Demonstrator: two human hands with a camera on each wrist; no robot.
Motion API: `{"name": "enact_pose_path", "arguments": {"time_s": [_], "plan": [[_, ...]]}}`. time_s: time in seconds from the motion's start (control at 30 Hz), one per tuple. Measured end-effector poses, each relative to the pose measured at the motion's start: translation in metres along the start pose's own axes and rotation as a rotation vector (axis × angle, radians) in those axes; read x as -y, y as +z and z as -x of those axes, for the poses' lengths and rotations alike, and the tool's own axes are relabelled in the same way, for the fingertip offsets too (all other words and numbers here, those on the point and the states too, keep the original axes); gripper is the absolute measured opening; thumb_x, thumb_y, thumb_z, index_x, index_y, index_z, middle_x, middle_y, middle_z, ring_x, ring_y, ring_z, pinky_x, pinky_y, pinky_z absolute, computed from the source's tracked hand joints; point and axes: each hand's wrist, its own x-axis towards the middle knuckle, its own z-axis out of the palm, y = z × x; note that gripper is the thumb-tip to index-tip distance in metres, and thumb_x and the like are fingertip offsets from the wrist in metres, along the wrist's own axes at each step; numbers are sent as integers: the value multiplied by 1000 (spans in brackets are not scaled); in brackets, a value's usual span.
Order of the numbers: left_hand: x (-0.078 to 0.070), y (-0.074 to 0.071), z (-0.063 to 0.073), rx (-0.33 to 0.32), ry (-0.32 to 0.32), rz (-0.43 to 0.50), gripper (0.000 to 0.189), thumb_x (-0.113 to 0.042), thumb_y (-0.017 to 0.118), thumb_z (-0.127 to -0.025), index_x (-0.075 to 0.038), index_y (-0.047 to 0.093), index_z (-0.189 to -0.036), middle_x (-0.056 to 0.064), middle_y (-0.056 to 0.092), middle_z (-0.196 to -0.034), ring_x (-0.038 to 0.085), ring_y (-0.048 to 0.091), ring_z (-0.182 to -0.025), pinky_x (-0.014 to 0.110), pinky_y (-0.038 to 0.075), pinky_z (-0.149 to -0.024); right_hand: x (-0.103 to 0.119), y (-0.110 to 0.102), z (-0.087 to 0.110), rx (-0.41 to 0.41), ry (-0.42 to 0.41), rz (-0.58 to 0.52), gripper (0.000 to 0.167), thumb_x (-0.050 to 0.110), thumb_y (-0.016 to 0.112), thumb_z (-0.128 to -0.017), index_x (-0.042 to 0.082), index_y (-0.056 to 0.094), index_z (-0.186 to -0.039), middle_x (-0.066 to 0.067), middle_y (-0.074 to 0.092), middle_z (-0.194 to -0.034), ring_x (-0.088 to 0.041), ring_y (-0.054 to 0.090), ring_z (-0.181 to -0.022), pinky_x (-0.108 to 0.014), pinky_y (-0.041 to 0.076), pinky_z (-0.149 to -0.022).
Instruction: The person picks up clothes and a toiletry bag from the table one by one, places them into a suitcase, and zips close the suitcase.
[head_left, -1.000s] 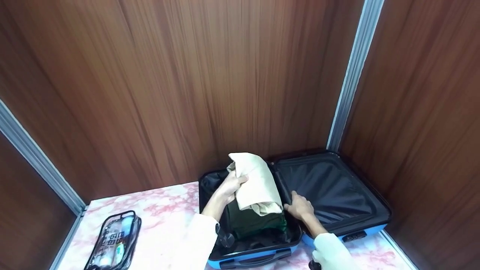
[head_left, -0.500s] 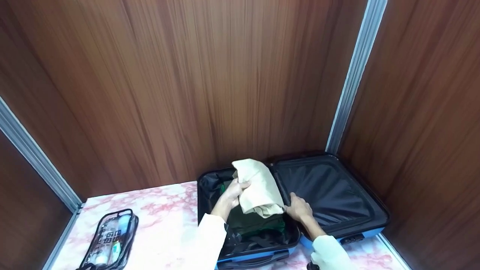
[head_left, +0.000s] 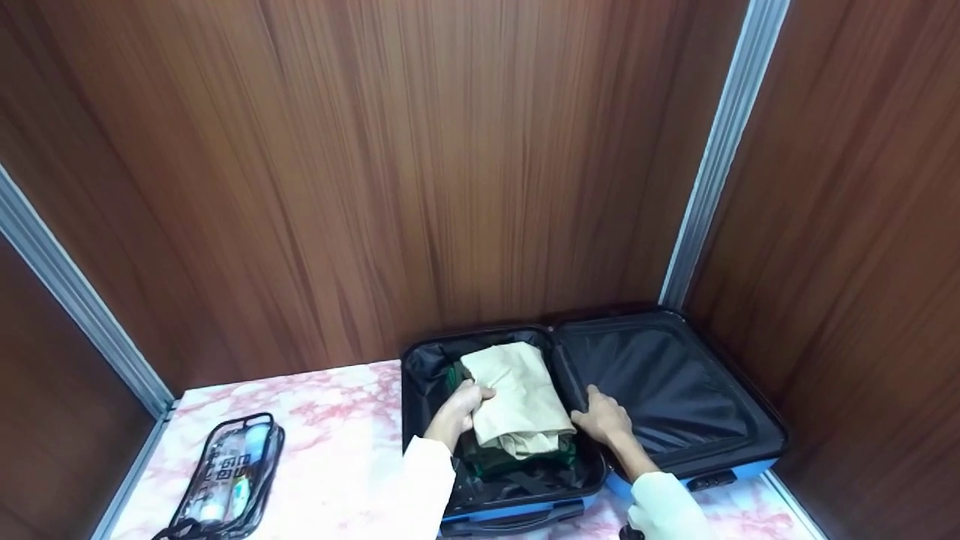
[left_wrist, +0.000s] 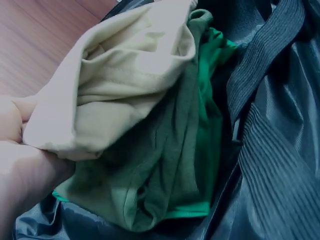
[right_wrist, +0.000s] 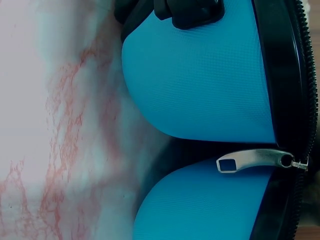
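In the head view, my left hand [head_left: 456, 412] pinches the left edge of a folded beige cloth garment [head_left: 519, 394], thumb on top. The garment lies over folded dark green clothing [head_left: 487, 461] in the left half of an open suitcase [head_left: 517, 495]. In the left wrist view, the garment's [left_wrist: 107, 117] near end is raised from the olive and bright green clothing [left_wrist: 165, 145]. My right hand [head_left: 606, 416] grips the inner rim between the suitcase halves, thumb toward the garment. The right wrist view shows blue suitcase shell [right_wrist: 200, 80] and a zipper pull [right_wrist: 255, 159], not the hand.
To the right, the suitcase's black-lined other half [head_left: 660, 382] lies open against the wood panels. Black elastic straps [left_wrist: 270, 65] lie beside the clothing. A clear pouch [head_left: 229, 476] with bottles rests at the left on the pink marbled surface [head_left: 330, 420].
The left hand has lowered the beige garment from above the suitcase onto the green clothing. My right hand has stayed at the inner rim.
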Motion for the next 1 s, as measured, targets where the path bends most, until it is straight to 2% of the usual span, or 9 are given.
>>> {"name": "enact_pose_path", "arguments": {"time_s": [0.07,0.2,0.3,0.4,0.57,0.7,0.8,0.9,1.0], "plan": [[1,-1,-1,-12,-15,-23,52,0,55,-91,5,34,-138,7,58,-97,14,62,-77,25,56,-71,-2,-2,-1,-10,0,3,66,25,63,-91,-6,42,-145,-31,57,-135,-51,59,-113,-61,50,-91],[7,-6,-1,-46,-26,-119,12,2,56,-86,-4,48,-94,-5,45,-60,8,51,-54,20,49,-58,-4,-2,-1,-28,0,3,64,25,64,-89,-6,45,-143,-30,59,-133,-50,60,-111,-60,51,-89],[11,-10,-3,-56,-20,-175,23,2,58,-81,-12,45,-68,-8,37,-49,7,43,-48,19,42,-54,-5,-2,-1,-29,6,7,64,26,64,-89,-5,46,-142,-30,59,-132,-50,60,-111,-60,50,-90],[9,-14,-7,-65,7,-145,29,-1,60,-78,-15,45,-58,-7,43,-54,9,47,-56,20,43,-58,-6,-2,-2,-31,7,10,65,26,65,-89,-5,46,-142,-30,59,-132,-51,60,-112,-60,50,-91],[3,-18,-16,-68,30,-16,17,-8,58,-88,-12,53,-72,-2,57,-75,13,58,-75,23,51,-73,-6,-2,-2,-23,15,-4,66,27,64,-90,-6,44,-144,-30,57,-136,-51,57,-117,-60,48,-95],[2,-22,-17,-79,19,-10,11,-14,58,-95,-3,59,-95,2,63,-89,14,61,-83,28,53,-82,-3,-1,0,-17,17,-10,66,25,64,-90,-6,44,-144,-30,56,-137,-52,57,-117,-61,48,-95],[0,-23,-17,-124,49,-75,38,-14,58,-95,5,52,-128,16,61,-123,25,59,-114,37,48,-102,0,-1,0,-24,15,-8,65,24,65,-90,-6,45,-143,-30,57,-136,-52,58,-115,-61,49,-93],[0,-21,-20,-158,139,-133,63,-2,56,-90,6,33,-148,27,42,-148,36,41,-137,47,35,-117,1,-1,0,-19,25,-19,65,24,65,-90,-5,44,-144,-30,56,-137,-51,57,-116,-61,48,-94],[0,-20,-26,-159,250,-143,69,11,51,-81,6,33,-148,28,45,-145,37,43,-133,47,35,-115,0,-1,0,-18,32,-25,65,25,65,-90,-4,44,-145,-29,56,-138,-51,58,-116,-60,49,-94]]}}
